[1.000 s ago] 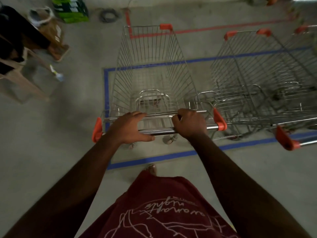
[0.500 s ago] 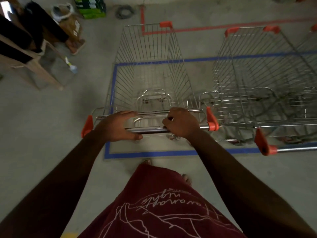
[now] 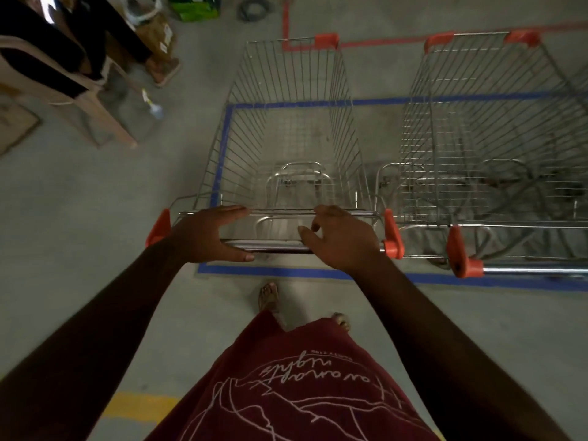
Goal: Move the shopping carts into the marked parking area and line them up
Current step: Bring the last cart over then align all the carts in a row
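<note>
1. I am standing behind my cart [image 3: 292, 128], which is sitting in the left end of the blue box [image 3: 222, 144] taped on the floor [image 3: 95, 218]; its basket is pointing toward the far edge of the box, and its near wheels seem to be just inside the near blue line.

2. My left hand [image 3: 206, 237] is lying over the handle [image 3: 270, 245] with its fingers [image 3: 232, 211] stretched out nearly straight toward the basket rim, the thumb reaching along under the bar. It is resting there, not clamping, because I judge the cart needs only a steadying touch now.

3. My right hand [image 3: 343, 240] is hovering at the handle's right part with fingers spread and loosely bent. I cannot tell whether the palm is touching the bar; nothing is being gripped.

4. The second cart [image 3: 490, 138] is standing just beside mine on the right, also within the box and facing the same way, so I am matching mine to it. Its handle is sitting nearer to me than mine, so the row may not be quite even yet.

5. Red tape [image 3: 397, 39] is running along the floor beyond the box's far edge, and my cart's front is reaching over toward it.
</note>
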The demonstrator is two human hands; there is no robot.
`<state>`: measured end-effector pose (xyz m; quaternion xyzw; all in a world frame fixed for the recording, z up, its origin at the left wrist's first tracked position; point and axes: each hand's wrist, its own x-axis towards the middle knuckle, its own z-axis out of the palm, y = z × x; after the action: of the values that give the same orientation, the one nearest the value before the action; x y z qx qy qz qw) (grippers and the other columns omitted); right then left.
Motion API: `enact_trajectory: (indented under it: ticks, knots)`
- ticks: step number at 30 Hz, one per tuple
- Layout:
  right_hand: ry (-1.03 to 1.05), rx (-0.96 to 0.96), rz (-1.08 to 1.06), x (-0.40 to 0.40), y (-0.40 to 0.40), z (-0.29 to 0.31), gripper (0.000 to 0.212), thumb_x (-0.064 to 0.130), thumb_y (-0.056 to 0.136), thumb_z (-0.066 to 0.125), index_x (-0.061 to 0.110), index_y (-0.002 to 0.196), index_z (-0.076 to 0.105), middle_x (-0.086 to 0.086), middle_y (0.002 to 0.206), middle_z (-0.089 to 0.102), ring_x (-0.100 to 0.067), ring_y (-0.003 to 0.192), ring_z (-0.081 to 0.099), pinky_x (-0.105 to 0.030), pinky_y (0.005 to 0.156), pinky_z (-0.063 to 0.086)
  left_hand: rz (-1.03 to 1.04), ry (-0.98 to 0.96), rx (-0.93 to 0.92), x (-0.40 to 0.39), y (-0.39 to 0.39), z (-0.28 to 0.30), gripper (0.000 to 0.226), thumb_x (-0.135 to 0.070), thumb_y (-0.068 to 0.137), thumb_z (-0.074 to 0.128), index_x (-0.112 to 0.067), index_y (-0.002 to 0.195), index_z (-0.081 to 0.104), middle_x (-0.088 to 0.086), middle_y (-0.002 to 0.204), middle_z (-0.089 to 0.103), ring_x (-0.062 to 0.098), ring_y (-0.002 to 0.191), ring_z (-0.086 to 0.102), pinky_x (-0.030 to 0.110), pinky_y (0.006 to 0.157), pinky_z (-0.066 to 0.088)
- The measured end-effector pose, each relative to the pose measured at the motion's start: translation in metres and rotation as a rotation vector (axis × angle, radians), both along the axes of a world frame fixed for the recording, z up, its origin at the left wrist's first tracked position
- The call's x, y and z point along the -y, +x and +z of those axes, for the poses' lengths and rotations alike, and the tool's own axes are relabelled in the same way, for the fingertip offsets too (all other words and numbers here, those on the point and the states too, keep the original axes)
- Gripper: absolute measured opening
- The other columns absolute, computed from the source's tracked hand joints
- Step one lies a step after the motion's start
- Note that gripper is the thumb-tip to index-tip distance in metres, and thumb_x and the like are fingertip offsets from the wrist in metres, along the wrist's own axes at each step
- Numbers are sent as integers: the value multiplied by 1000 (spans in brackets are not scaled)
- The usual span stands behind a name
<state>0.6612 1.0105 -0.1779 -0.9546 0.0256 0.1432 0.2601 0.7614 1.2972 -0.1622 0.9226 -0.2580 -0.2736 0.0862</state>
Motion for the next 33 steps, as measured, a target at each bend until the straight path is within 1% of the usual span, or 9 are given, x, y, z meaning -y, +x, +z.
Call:
enact_trajectory:
  ticks: [2,5,7,11,14,18,23,28,33]
  knots:
    - [-9,-13,-1,5,-5,-2,49,59,103,43,22,110,74,12,159,45,-11,151,34,-42,107,42,1,-18,2,7,-7,-1,117,-86,63,72,-36,159,27,-10,164,32,14,149,33,34,118,30]
    - [4,-68,-11,13,-12,-3,46,56,105,43,23,113,74,12,163,38,-12,156,24,-46,114,38,-19,-58,4,18,-16,-1,115,-78,66,76,-32,160,29,-9,164,33,11,148,33,25,113,23]
    - [23,-96,-8,17,-18,-3,45,56,105,42,24,115,73,12,164,35,-12,157,20,-47,116,36,-22,-80,5,21,-22,2,113,-75,66,78,-31,159,31,-9,163,33,10,148,32,22,112,22]
    - [39,-51,-46,15,-32,-7,41,58,103,44,29,108,72,15,162,39,-10,156,22,-47,116,39,-24,-92,17,21,-30,5,112,-75,67,77,-29,159,33,-9,163,34,9,148,32,21,113,21]
    - [17,-36,-64,17,-41,-4,40,57,104,44,30,109,72,16,163,39,-9,156,23,-43,114,38,-52,-84,46,25,-36,3,112,-79,67,73,-28,159,33,-8,163,34,9,148,32,21,114,21]
    - [13,5,-103,22,-52,-6,36,56,102,48,30,102,74,18,158,45,-8,152,30,-40,108,43,-60,-87,63,29,-44,1,113,-83,67,71,-31,159,32,-10,163,33,7,148,32,21,114,21]
    - [-74,230,-167,29,-60,-21,33,49,96,55,26,88,77,12,141,65,-10,133,56,-32,88,53,-62,-118,95,43,-52,2,111,-81,67,73,-30,158,34,-11,163,34,7,148,32,17,112,16]
    - [-118,270,-183,42,-60,-19,28,46,95,58,27,89,78,15,134,68,-13,121,64,-32,83,54,-42,-141,106,57,-56,1,110,-80,67,74,-29,157,38,-10,162,36,7,147,34,16,113,19]
    - [-174,256,-210,42,-51,-22,35,51,91,50,27,92,76,9,118,73,-17,107,69,-31,79,56,-53,-93,61,62,-49,3,114,-85,66,70,-30,159,33,-9,163,34,11,148,35,29,119,27]
